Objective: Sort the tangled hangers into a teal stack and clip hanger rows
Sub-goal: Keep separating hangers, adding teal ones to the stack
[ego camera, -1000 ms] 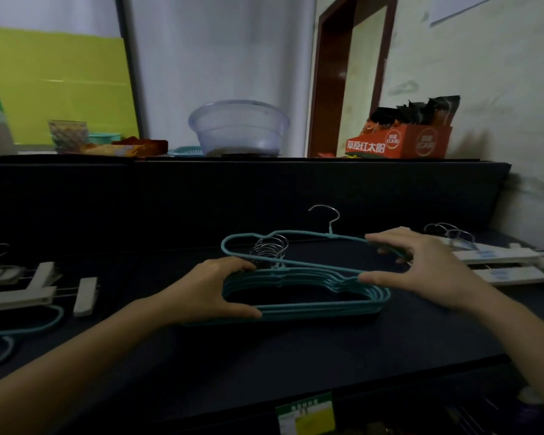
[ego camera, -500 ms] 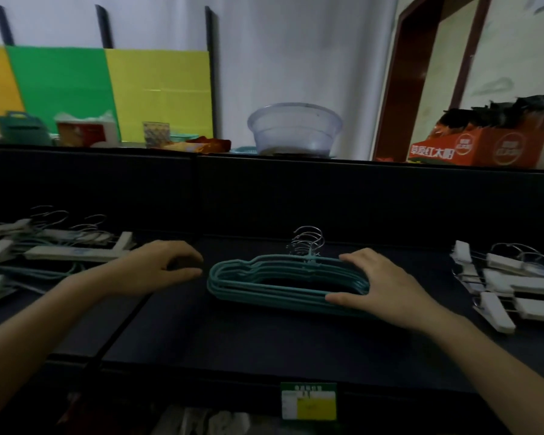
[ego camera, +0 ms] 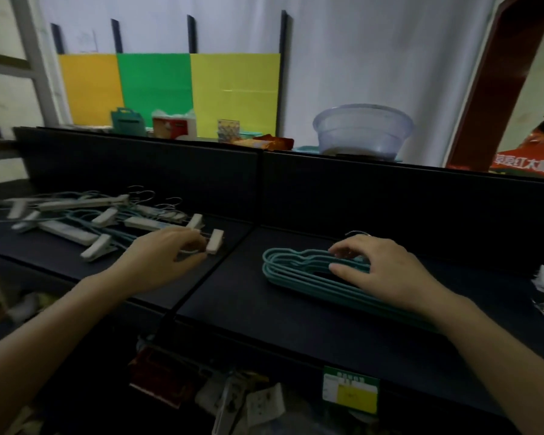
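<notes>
The teal stack [ego camera: 285, 269] lies gathered under the right hand's [ego camera: 390, 274] spread fingers, while the left hand [ego camera: 162, 260] pinches a clip hanger [ego camera: 215, 242] from the tangled pile [ego camera: 66, 230], much of it apparently unsorted.

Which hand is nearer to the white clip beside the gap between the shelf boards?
Left. The left hand is right beside the white clip; the right hand rests on the teal hanger stack, farther right.
</notes>
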A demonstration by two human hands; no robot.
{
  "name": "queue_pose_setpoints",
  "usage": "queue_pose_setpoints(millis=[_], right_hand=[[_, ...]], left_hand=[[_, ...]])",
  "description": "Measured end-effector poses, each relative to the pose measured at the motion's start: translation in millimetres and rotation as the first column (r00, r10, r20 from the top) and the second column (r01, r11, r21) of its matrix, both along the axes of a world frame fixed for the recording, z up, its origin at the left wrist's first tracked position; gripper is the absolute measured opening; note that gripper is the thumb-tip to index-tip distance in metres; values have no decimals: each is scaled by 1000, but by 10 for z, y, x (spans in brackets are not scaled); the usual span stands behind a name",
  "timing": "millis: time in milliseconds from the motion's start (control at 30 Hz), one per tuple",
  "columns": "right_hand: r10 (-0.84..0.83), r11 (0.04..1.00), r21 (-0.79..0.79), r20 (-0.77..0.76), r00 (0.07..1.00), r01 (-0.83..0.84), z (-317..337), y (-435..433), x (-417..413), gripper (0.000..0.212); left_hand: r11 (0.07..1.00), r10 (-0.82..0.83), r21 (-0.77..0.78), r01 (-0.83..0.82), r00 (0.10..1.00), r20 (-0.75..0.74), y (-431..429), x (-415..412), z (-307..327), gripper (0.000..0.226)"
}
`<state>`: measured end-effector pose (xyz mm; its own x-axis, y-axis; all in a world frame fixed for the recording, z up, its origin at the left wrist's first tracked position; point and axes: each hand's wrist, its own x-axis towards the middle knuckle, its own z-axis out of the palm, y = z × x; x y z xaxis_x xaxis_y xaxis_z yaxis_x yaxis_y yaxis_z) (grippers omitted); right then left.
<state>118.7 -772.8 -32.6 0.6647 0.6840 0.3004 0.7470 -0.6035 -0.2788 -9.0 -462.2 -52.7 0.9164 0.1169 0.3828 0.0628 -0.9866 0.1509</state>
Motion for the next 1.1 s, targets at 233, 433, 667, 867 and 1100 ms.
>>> queue_pose_setpoints(millis=[233,433,667,867,1100], right_hand=[[138,990,8,3,990,-138,-13,849,-280,19],[208,978,-21,0,978,-208,29,1648,-540,20],[227,972,-65,-9,974,-227,-68,2516,-799,22],[247,965,-92,0,969,-245,-124,3169,-882,23],[274,959,-76,5,962,-272,-19,3844,-773,21]], left_hand=[[990,143,3,-144,985,93,507,-631,-14,16],[975,220,29,-222,974,53,1132,-1128,-13,9],[972,235,26,-235,972,16,1879,-1595,-99,10],[971,239,18,-240,971,27,2432,-1747,-197,15],[970,243,-16,-243,969,52,2950,-1689,-223,13]])
